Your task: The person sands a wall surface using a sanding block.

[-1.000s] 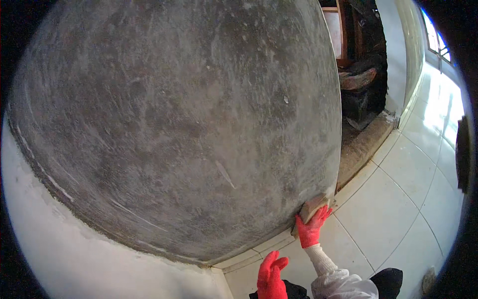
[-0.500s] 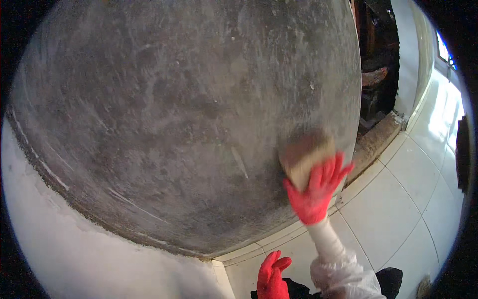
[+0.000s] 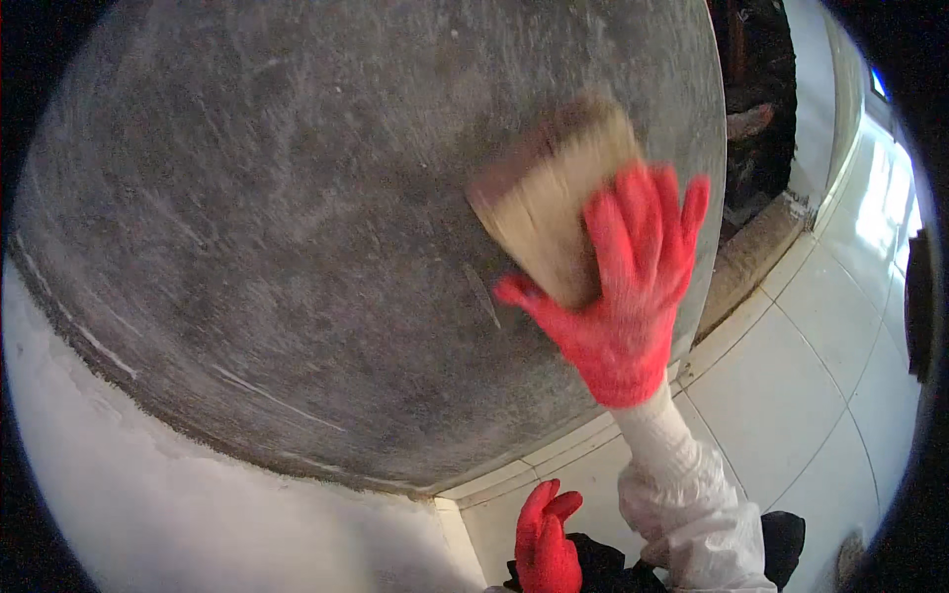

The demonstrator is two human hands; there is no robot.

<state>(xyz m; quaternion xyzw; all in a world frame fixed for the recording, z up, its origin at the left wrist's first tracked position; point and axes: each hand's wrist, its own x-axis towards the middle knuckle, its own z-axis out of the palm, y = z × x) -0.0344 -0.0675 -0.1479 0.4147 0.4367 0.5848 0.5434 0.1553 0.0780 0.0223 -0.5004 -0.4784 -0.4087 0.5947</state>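
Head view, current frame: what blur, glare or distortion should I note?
Head view: streaky blur on the tan block, milder softness on the right hand, while the left hand looks crisper; head view: bright glare on the floor tiles at far right; head view: fisheye bowing along the grey wall, with black corners.

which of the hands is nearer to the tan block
Right. The right hand holds the tan block at its lower end; the left hand is apart from it, near the picture's lower edge.
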